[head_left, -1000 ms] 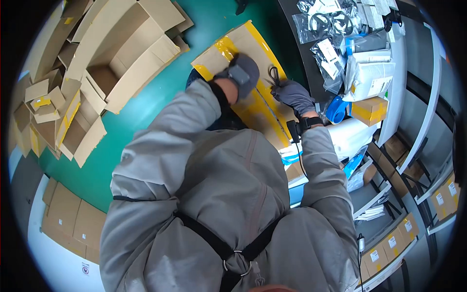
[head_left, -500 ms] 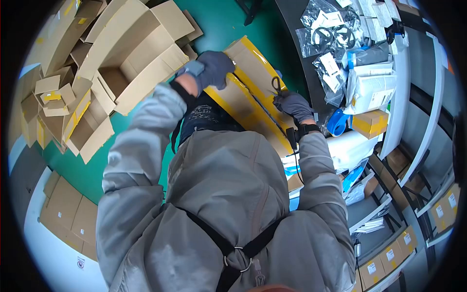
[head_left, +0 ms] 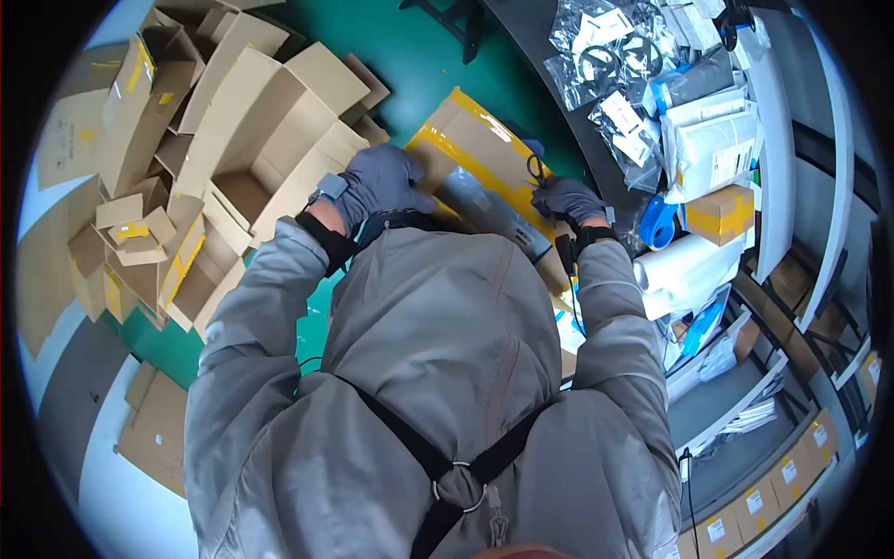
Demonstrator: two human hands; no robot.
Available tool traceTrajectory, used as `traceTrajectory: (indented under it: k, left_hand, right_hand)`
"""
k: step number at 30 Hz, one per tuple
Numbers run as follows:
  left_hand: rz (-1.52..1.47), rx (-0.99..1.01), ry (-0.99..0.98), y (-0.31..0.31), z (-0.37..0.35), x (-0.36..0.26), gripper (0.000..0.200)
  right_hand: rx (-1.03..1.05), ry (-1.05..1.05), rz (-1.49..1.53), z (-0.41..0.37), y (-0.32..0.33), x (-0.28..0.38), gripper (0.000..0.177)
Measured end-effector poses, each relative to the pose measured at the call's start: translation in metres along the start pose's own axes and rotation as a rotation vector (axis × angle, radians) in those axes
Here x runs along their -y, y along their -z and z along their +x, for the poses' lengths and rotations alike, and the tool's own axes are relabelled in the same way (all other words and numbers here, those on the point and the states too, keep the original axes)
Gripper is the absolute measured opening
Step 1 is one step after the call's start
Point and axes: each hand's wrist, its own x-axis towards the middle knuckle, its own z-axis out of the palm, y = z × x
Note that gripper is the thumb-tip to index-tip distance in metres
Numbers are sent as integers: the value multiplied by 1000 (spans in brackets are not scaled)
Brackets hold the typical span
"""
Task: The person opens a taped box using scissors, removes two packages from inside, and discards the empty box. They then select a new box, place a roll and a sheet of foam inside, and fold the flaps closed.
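Note:
A cardboard box with yellow tape lies in front of my body, its top parted. Inside the gap shows a grey, plastic-wrapped item. My left hand, in a dark glove, grips the box's left edge, fingers bent over the flap. On the right side my gloved right hand is closed around small dark scissors, whose loops stick out above the fingers, close to the box's taped right flap.
Open empty cartons are piled at the left on the green floor. Along the right, a dark table bears plastic-bagged parts, a blue tape roll and a small taped box. Shelves stand beyond.
The box's top has parted, and the grey wrapped item now shows inside. My left hand has moved down and left with the flap. My right hand stays at the right side with the scissors.

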Motion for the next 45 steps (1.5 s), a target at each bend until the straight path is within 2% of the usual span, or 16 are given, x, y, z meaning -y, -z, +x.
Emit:
traceTrajectory:
  k: [3, 7, 12, 16, 19, 20, 23, 24, 27, 28, 31, 32, 35, 40, 43, 45]
  left_hand:
    - [-583, 193, 246, -14, 24, 28, 58]
    - [-870, 320, 451, -30, 59, 52, 67]
    - [-1167, 387, 344, -47, 92, 70, 72]
    - [-1292, 352, 600, -43, 102, 65, 70]
    - [-1003, 205, 129, -47, 104, 59, 59]
    - [-1006, 208, 123, -41, 106, 49, 59]
    - [77, 411, -65, -21, 123, 12, 54]
    - [81, 404, -67, -23, 127, 7, 54]
    - [196, 289, -4, -46, 134, 3, 48]
    - [205, 291, -4, -46, 130, 11, 48]
    - [-641, 143, -19, -40, 103, 48, 44]
    - [-633, 143, -20, -46, 103, 48, 44]
    - [-1870, 64, 325, -59, 97, 42, 42]
    - [-1346, -54, 374, -69, 95, 28, 41]
    - [-996, -301, 110, -88, 91, 32, 39]
    - [-1265, -163, 244, -87, 90, 32, 37]
  right_hand:
    - [3, 19, 99, -6, 4, -6, 43]
    - [-10, 17, 159, -7, 0, -7, 43]
    - [-149, 18, 86, -8, -15, -12, 36]
    - [-40, 47, 296, -10, -17, -17, 32]
    - [-541, 166, 402, -20, -22, -18, 32]
    - [-544, 160, 400, -20, -21, -17, 32]
    - [-689, 169, -50, -7, -12, -14, 34]
    - [-697, 171, -51, -1, -12, -14, 34]
    - [-484, -11, 559, 28, -35, -24, 37]
    - [-484, -9, 568, 32, -36, -26, 37]
    - [-525, 12, 520, 36, -42, -36, 35]
    - [-528, 14, 526, 36, -44, -40, 35]
    - [-482, -3, 684, 37, -42, -41, 36]
    - [-454, 27, 670, 31, -33, -31, 36]
    - [-395, 83, 810, 31, -30, -16, 35]
    - [-386, 55, 717, 25, -24, -12, 34]
